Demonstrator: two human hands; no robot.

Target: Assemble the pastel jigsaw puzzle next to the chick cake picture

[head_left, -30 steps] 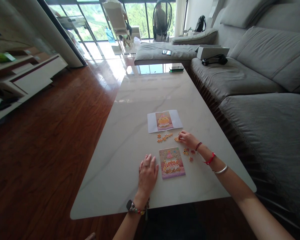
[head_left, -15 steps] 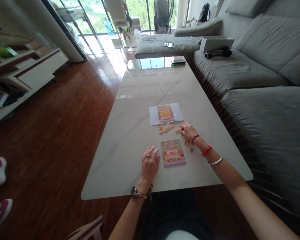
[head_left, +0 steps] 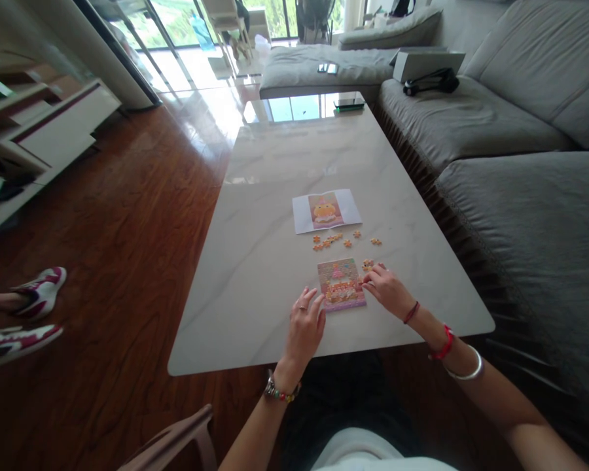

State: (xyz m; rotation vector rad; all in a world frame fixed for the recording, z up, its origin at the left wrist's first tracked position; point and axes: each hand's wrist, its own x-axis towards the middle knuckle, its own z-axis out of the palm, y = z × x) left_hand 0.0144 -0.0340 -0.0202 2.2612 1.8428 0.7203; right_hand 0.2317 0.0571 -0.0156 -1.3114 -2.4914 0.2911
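Observation:
A small jigsaw puzzle [head_left: 342, 302] in a pink and orange picture lies flat on the white table before me, partly filled with pieces. My left hand [head_left: 305, 324] rests at its left edge, fingers apart and holding nothing. At the puzzle's right edge, the thumb and fingers of my right hand [head_left: 385, 288] are pinched on a small puzzle piece [head_left: 360, 281], mostly hidden by the fingertips. Just beyond that hand lies a loose orange piece [head_left: 368, 265]. Several more orange pieces [head_left: 328, 241] are scattered above the puzzle, and one piece [head_left: 375, 241] lies farther right.
A folded paper sheet [head_left: 302, 212] with a picture of the design lies beyond the pieces. At the table's far end is a phone [head_left: 349, 104]. A grey sofa [head_left: 515, 190] runs along the right. Someone's shoes [head_left: 44, 288] show at the left, above a wooden floor.
My right hand has come back from the loose pieces to the puzzle's right edge. One piece now lies farther right. My left hand has shifted right to the puzzle. The view has tilted down.

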